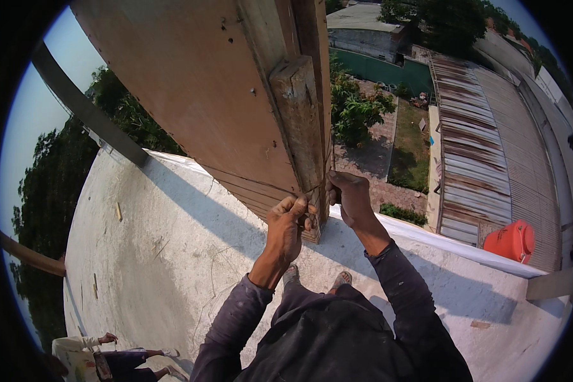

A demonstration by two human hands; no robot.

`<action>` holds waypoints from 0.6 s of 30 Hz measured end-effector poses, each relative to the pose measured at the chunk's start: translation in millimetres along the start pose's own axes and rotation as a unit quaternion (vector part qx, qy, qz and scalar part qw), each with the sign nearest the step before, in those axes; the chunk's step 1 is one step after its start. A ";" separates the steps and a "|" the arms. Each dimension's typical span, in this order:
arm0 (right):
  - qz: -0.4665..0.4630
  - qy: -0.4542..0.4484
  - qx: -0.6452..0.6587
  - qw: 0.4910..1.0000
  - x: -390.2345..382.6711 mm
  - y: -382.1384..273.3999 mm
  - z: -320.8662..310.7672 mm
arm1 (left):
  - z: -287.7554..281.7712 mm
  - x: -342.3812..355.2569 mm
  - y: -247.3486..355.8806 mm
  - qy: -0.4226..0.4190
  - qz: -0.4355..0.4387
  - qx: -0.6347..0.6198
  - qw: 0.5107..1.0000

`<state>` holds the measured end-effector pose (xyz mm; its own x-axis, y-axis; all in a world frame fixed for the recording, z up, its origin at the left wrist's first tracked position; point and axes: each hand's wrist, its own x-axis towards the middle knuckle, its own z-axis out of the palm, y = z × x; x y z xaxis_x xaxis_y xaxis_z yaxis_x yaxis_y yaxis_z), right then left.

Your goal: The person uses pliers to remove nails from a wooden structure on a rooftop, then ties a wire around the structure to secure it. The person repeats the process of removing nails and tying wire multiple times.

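A tall box of wooden panels stands upright in front of me, with a rough timber piece against its corner. Thin wire runs across the panel face toward that corner. My left hand is closed there, thumb and fingers pinching the wire just below the timber. On the other side of the corner, my right hand is closed too, its fingertips pinched at a thin strand of wire beside the wood. The strand is partly hidden by the fingers.
I stand on a pale concrete slab with scattered wood scraps. Its right edge drops to a yard and a rusty metal roof. Near that edge sits an orange-red container. Another person is at the lower left.
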<state>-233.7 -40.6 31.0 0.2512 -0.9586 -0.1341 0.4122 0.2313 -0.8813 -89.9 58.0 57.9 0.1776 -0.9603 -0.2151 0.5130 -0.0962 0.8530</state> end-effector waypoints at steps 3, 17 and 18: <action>0.007 0.002 -0.039 0.999 -8.0 -3.4 -10.2 | 34.9 36.1 -7.9 0.056 0.011 -0.023 0.998; -0.133 0.052 -0.170 0.975 -30.3 3.4 27.8 | 46.9 64.5 -4.7 0.119 0.015 0.132 0.984; -0.131 0.044 -0.166 0.976 -30.4 3.7 29.9 | 47.2 63.4 -0.3 0.108 0.004 0.141 0.984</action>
<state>-213.5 -5.6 45.3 0.0929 -0.9916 0.0904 0.1429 -0.0765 -0.9868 -118.4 -15.2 66.5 0.3708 -0.8859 -0.2787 0.2634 -0.1875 0.9463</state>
